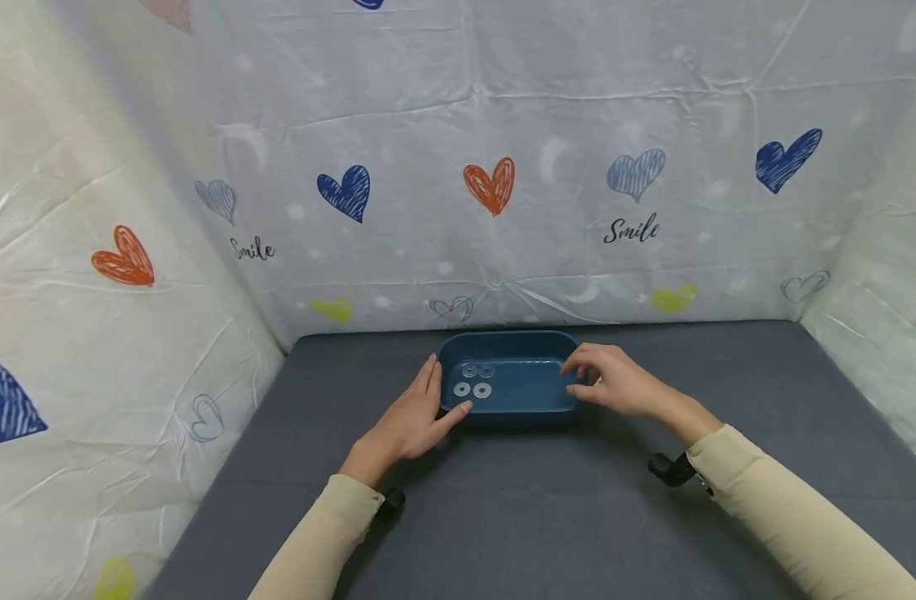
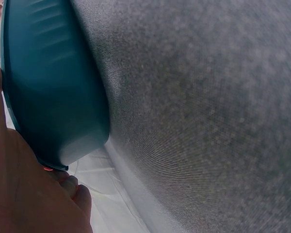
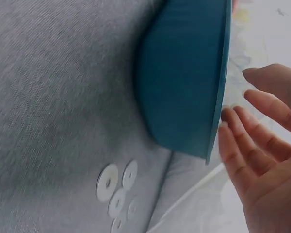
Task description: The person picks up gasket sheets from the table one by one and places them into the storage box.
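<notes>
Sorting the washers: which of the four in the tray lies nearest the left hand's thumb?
The front-left washer, closest to the thumb of the left hand; the other three lie farther right or behind in the blue tray.

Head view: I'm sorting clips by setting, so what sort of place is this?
Probably a makeshift recording booth, not a home: heart-printed white sheets wall in a grey cloth-covered table, which carries a blue plastic tray with flat metal washers in it.

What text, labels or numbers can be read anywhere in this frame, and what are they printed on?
"Smile" in black script on the heart-print cloth backdrop, right of centre.
"Smile" again on the same cloth, further left.
No lettering shows on the blue tray, the washers in it, or the grey table cover. The wrist views show no text.
</notes>
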Demonstrator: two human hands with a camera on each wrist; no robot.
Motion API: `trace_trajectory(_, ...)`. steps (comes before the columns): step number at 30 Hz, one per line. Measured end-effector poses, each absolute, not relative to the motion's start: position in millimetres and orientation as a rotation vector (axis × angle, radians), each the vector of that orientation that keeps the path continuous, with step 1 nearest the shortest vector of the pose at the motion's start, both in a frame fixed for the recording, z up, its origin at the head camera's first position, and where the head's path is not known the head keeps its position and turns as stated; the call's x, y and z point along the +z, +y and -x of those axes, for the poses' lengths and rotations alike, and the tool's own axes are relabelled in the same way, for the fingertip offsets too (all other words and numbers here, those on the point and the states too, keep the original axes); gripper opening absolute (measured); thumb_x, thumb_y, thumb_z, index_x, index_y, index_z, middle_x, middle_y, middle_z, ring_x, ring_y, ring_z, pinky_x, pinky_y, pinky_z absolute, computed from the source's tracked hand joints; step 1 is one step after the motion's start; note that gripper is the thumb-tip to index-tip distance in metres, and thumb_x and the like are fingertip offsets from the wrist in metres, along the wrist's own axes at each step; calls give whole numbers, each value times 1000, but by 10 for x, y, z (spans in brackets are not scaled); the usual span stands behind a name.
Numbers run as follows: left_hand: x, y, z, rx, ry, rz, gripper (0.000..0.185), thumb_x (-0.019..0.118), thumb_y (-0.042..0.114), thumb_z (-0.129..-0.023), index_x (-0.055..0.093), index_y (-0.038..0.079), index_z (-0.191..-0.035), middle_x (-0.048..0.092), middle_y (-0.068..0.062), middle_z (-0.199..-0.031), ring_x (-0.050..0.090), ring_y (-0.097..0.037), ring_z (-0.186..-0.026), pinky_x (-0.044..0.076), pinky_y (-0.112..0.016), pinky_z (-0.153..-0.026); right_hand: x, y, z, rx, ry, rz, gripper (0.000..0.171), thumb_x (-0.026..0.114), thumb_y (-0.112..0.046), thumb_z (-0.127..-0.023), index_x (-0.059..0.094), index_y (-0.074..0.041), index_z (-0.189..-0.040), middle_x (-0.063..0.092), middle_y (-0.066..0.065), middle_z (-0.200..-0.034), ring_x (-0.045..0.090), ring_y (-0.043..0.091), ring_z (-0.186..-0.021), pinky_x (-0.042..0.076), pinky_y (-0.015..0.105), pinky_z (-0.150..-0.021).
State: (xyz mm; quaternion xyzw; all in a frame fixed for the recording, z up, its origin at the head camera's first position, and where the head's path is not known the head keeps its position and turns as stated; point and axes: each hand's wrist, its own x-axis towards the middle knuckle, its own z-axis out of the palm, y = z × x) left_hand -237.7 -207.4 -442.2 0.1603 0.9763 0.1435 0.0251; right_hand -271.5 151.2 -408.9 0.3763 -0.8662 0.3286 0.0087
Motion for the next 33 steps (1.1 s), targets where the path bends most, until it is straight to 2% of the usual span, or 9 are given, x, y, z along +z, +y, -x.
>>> trace_trajectory(6, -4424, -2083, 2375, 443, 3021, -496, 105, 27, 79, -98, 4, 1, -163, -2, -15, -172, 9, -31, -158, 22, -50, -124, -4094, 1715, 2697, 1086, -2710, -1136, 22, 72, -10, -96, 71, -1, -116, 67, 13, -110, 66, 20, -91, 58, 32, -75)
trace_trajectory(13, -4428, -2079, 2373, 441, 3028, -491, 105, 28, 79, -97, 4, 1, -163, -2, -16, -172, 10, -31, -157, 22, -50, -123, -4118, 1944, 2695, 1021, -2713, -1043, 22, 74, -6, -93, 72, 1, -114, 69, 15, -108, 67, 20, -91, 59, 34, -76)
trace_trajectory(20, -4413, -2081, 2360, 445, 3025, -501, 104, 29, 78, -98, 5, 0, -163, -1, -16, -172, 11, -32, -157, 22, -50, -123, -4192, 2117, 2711, 993, -2726, -982, 26, 76, -3, -91, 71, 4, -115, 68, 17, -108, 66, 26, -90, 59, 44, -76)
trace_trajectory(27, -4420, -2084, 2357, 448, 3025, -501, 104, 29, 78, -98, 7, -1, -163, -1, -16, -172, 12, -32, -157, 23, -50, -123, -4315, 2228, 2799, 925, -2766, -915, 27, 77, -3, -90, 71, 5, -115, 67, 18, -107, 65, 30, -91, 57, 42, -74)
trace_trajectory(33, -4425, -2089, 2357, 460, 3034, -505, 105, 30, 78, -98, 7, -1, -163, 0, -17, -171, 13, -32, -157, 23, -50, -123, -4412, 2281, 2869, 869, -2800, -834, 28, 78, -5, -88, 71, 6, -113, 67, 17, -105, 63, 32, -93, 55, 46, -77)
